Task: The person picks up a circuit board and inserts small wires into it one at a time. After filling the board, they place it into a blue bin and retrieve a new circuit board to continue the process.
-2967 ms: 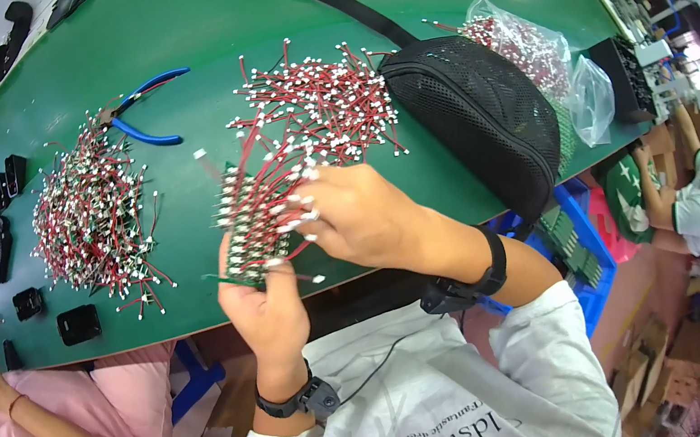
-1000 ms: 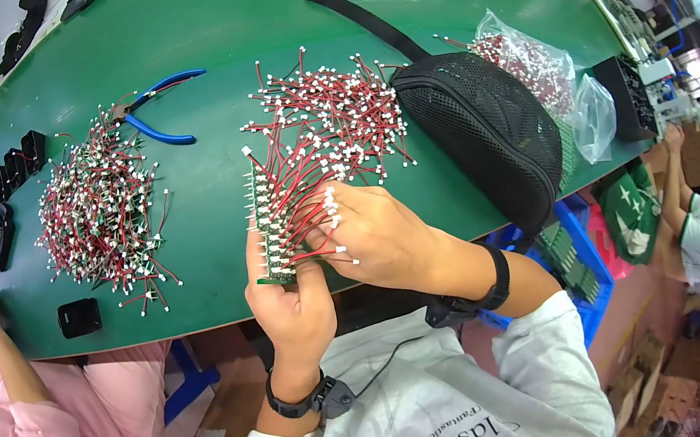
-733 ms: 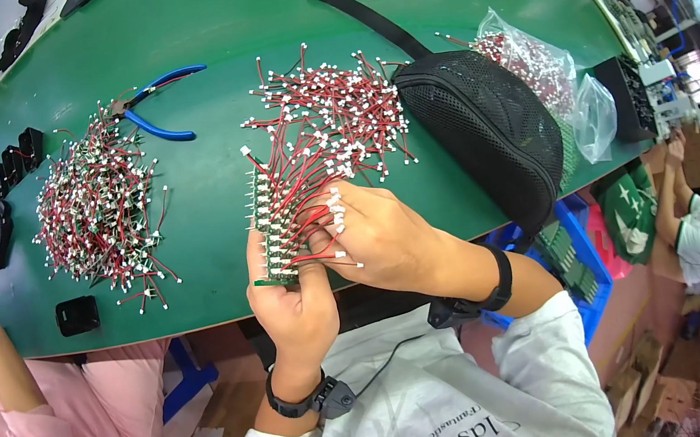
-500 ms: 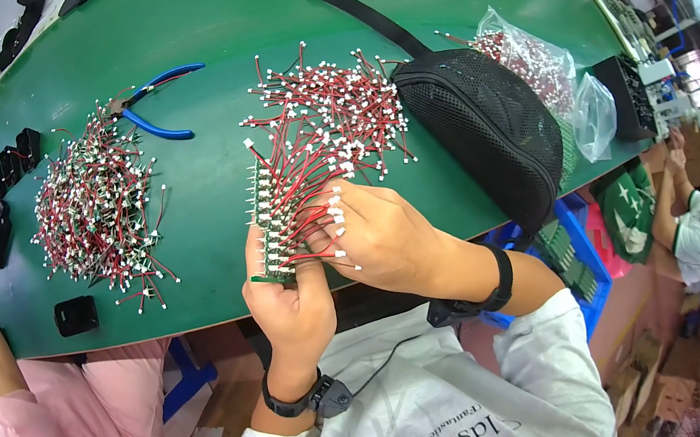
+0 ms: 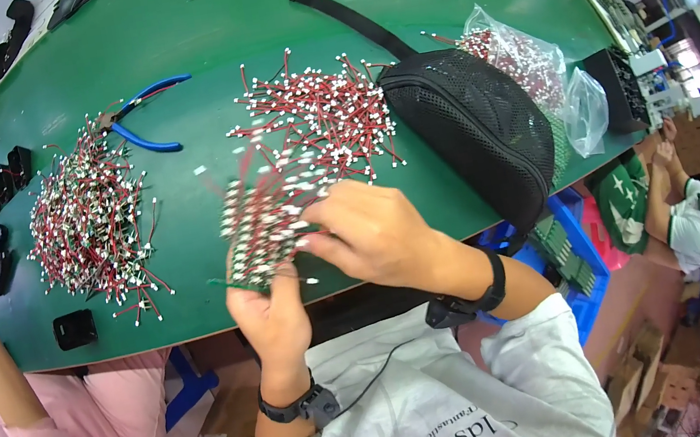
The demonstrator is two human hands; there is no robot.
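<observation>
Head view, left hand: here the left hand has the near end of the wired board gripped, thumb on the near right edge, other fingers mostly hidden.
Right hand: and the right hand is in at the board's right side, thumb and forefinger right among white plugs; blur there, so I cannot tell whether they pinch one.
Wired board: up above the near edge of the green table, bristling with red wires, smeared by blur.
Loose wires: a heap of red wires just beyond, on the far right side of the board.
Left side: a big wired pile, blue-handled pliers at its far right.
Right side: a black mesh case, a clear bag beyond it to the right.
</observation>
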